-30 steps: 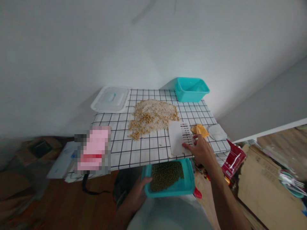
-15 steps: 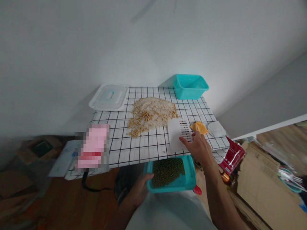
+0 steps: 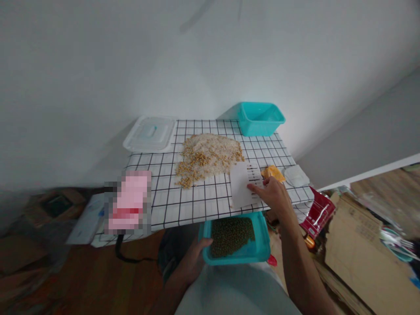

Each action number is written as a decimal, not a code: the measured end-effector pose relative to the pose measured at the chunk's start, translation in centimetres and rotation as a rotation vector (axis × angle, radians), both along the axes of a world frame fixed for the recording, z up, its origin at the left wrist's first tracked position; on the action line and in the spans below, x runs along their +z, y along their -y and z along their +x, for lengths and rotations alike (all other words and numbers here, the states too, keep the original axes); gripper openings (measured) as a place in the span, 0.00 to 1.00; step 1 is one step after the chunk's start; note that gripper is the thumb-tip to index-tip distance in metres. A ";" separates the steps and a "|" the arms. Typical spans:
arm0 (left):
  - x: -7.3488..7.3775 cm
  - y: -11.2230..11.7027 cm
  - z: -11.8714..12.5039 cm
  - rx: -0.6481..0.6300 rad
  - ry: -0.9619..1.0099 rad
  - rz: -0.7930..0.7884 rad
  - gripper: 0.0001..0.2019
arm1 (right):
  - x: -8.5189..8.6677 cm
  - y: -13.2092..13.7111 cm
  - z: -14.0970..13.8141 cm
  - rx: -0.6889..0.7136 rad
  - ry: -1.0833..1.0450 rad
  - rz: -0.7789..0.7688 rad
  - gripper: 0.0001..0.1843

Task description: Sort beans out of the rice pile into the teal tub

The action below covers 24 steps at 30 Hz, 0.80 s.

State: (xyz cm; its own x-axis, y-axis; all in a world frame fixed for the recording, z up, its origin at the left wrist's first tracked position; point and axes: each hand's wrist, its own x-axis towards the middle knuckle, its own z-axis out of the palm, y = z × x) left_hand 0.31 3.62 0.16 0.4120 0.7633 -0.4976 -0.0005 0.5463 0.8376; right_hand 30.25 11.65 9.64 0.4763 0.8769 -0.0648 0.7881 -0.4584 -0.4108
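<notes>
My right hand [image 3: 274, 198] grips the right edge of a white slotted plastic card [image 3: 244, 184], whose near end is raised off the checked tablecloth [image 3: 197, 199]. A heap of rice mixed with yellow beans [image 3: 207, 157] lies on the cloth just beyond the card. My left hand [image 3: 193, 258] holds the left side of a teal tray [image 3: 259, 249] of green beans [image 3: 231, 235], below the table's near edge and over my lap.
An empty teal tub [image 3: 260, 118] stands at the table's back right and a clear lidded box [image 3: 150, 134] at the back left. An orange packet [image 3: 274, 173] and white pad [image 3: 295, 176] lie right of the card. Cardboard and clutter fill the floor at right.
My right hand has closed on the card's right edge and tilted the card up off the cloth. The tray of green beans has barely shifted.
</notes>
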 end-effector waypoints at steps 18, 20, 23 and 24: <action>1.3 -0.2 -0.4 0.014 0.000 -0.025 0.12 | 4.5 -1.6 -0.2 0.270 -0.205 0.031 0.24; 1.2 -0.2 -0.4 0.010 0.002 -0.017 0.12 | 5.7 -1.7 -0.4 0.287 -0.217 0.043 0.24; 0.7 -0.1 -0.4 -0.016 0.031 -0.006 0.15 | 7.4 -1.5 -0.4 0.315 -0.254 0.073 0.23; 0.5 0.0 -0.5 -0.026 0.021 0.018 0.16 | 7.9 -1.4 -0.4 0.322 -0.258 0.090 0.22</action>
State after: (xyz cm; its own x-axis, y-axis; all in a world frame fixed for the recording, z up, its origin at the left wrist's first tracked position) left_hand -0.16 3.60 0.63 0.4422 0.7607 -0.4752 -0.0036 0.5313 0.8472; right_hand 29.90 13.04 17.50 0.1549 0.9860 -0.0619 0.7514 -0.1583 -0.6406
